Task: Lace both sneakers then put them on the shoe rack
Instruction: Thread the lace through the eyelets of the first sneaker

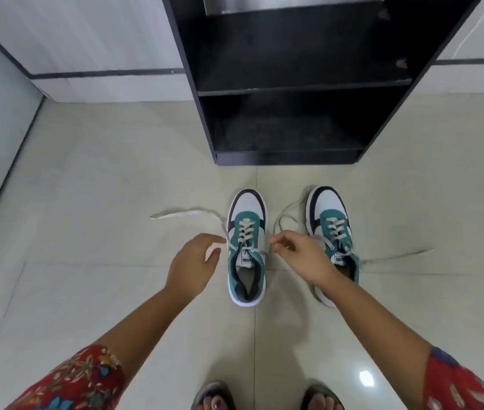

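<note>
While both arms extend forward, the left hand (192, 263) and right hand (303, 255) each pinch a lace end (fingers curled) beside the left sneaker (246, 247).

There are two sneakers: one (246, 247) between the two hands, one (334, 232) just behind the right hand (303, 258). Beyond both hands stands one black shoe rack (294, 84). The left hand (193, 264) is the second hand.
</note>
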`<state>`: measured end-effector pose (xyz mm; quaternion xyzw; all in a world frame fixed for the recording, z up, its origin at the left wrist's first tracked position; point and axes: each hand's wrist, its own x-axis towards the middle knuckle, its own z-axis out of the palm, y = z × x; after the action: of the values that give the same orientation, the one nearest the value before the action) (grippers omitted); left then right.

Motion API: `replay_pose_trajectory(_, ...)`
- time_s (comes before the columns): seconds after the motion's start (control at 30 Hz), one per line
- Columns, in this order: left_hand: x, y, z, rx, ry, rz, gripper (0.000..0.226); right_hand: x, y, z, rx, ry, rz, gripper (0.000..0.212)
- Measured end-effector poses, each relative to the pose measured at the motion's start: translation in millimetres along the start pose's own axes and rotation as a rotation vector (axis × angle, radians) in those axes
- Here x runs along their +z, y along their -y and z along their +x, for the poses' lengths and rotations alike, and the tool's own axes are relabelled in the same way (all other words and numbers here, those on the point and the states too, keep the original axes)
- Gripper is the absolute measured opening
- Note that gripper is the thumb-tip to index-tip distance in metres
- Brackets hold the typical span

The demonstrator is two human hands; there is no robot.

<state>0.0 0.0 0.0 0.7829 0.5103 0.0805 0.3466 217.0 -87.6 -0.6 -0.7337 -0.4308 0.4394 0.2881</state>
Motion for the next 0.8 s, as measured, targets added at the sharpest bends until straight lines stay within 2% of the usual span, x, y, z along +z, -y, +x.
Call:
replay_pose_trajectory(0.23,20.4,11.4,8.9,0.138,-0.029,0.016,0.045,4.6,-20.0,6.1,-0.119,0.087,-0.342,0.02)
replay_pose_trajectory(0.43,27.8,11.8,16.5,0.226,-0.022,0.265,0.008,25.7,-25.8,12.4,-0.17,0.027,-0.43,0.041)
replay_pose_trajectory(0.53,22.5,11.8,15.7,0.261,-0.003,0.263,0.003,37.3,-30.7,13.6,-0.172,0.005,-0.381,0.017)
replay_pose_trajectory(0.63,16.1,11.3,12.2,0.239,0.004,0.285,0.01,28.4,-22.2,8.5,-0.104,0.009,-0.265,0.007)
replay_pose_trajectory(0.73,6.5,12.6,9.7,0.24,-0.037,0.322,0.028,3.1,-4.0,1.8,-0.084,0.03,-0.105,0.014)
replay_pose_trajectory(0.8,-0.3,16.2,10.2,0.224,-0.062,0.349,0.043,-14.9,10.5,-4.1,-0.134,-0.028,-0.336,0.02)
